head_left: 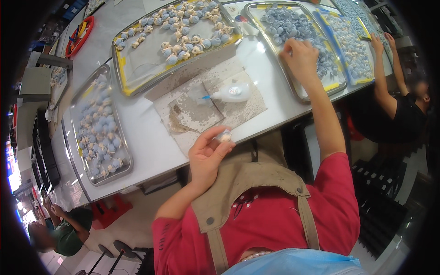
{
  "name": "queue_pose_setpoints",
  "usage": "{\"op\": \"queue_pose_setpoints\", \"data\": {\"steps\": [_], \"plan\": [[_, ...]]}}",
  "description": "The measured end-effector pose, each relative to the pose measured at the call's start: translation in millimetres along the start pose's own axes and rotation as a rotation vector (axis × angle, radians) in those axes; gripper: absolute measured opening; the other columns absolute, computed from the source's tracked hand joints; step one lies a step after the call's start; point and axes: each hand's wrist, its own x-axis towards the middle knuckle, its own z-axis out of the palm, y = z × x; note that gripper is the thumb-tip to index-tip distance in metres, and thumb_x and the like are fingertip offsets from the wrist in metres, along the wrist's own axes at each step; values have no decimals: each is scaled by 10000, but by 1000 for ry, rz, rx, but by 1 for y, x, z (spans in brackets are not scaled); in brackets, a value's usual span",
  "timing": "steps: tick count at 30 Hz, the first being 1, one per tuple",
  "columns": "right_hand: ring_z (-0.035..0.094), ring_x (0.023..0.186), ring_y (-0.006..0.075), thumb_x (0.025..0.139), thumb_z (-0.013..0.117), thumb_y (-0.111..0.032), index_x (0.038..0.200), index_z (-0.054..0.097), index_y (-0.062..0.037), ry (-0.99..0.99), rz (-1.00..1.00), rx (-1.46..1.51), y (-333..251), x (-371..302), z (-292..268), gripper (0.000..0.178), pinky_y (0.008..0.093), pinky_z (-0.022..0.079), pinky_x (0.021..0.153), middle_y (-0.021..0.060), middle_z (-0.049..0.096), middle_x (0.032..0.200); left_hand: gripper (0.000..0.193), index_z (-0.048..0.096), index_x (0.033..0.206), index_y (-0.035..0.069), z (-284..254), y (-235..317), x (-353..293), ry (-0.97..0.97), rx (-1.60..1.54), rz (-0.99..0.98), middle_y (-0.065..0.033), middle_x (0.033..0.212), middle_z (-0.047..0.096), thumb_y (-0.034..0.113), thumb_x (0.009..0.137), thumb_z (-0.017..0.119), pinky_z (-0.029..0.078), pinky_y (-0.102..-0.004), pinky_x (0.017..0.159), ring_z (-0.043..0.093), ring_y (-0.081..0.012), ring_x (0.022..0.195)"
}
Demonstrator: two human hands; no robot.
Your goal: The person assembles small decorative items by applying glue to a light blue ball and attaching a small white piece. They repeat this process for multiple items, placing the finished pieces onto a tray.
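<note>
My left hand [208, 153] is closed, pinching a small cream and blue-grey figurine [224, 137] at the table's front edge. At the right, my right hand [302, 57] reaches over a metal tray [300, 95] of loose blue-grey pieces [286, 22]. Its fingers are bent together by the pieces; what they grip is hidden. Between my hands, a white squeeze bottle [236, 93] with a blue tip lies on stained cardboard [250, 112]. Beyond the cardboard, a large tray [137, 75] carries rows of cream and blue-grey figurines [183, 43].
A smaller tray [123, 170] of blue-grey pieces stands at the left. Farther right is a blue-edged tray [350, 50] of similar parts. A red round container [80, 36] sits far left. Co-workers sit at the right [401, 107] and lower left [68, 233].
</note>
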Motion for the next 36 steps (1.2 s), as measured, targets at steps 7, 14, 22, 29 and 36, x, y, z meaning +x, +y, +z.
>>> {"op": "queue_pose_setpoints", "data": {"steps": [7, 14, 22, 29, 36], "plan": [[604, 717, 173, 667, 739, -17, 862, 608, -45, -175, -57, 916, -102, -66, -77, 237, 261, 478, 640, 86, 617, 813, 423, 454, 1229, -17, 3, 2, -1, -10, -71, 25, -110, 1146, 534, -45, 827, 583, 450, -255, 844, 543, -137, 967], [614, 773, 244, 654, 730, 11, 877, 612, -42, -211, -256, 1052, -148, -97, -80, 257, 299, 511, 638, 84, 614, 853, 448, 417, 1270, -18, 2, 8, -2, -95, -49, 53, -87, 1162, 518, -38, 848, 566, 429, -262, 878, 521, -134, 1015], [632, 718, 209, 668, 713, 26, 898, 626, -35, -218, -177, 1081, -155, -107, -78, 253, 270, 519, 583, 98, 628, 870, 382, 457, 1245, -25, -2, 5, -5, -22, 82, 149, -80, 1164, 528, -14, 873, 545, 442, -256, 860, 530, -118, 984], [648, 655, 164, 675, 722, 25, 819, 654, -28, -178, -192, 992, -157, -108, -85, 169, 240, 522, 556, 102, 644, 830, 335, 496, 1200, -49, -8, 5, -6, -49, 245, 155, -85, 1144, 539, -1, 874, 554, 458, -223, 796, 548, -103, 933], [636, 648, 176, 674, 716, 31, 812, 659, -35, -225, -267, 1031, -152, -98, -90, 163, 250, 514, 546, 79, 640, 792, 273, 538, 1144, -52, -6, 11, -9, -72, 199, 111, -69, 1036, 583, 19, 880, 557, 451, -208, 771, 551, -84, 861]]}}
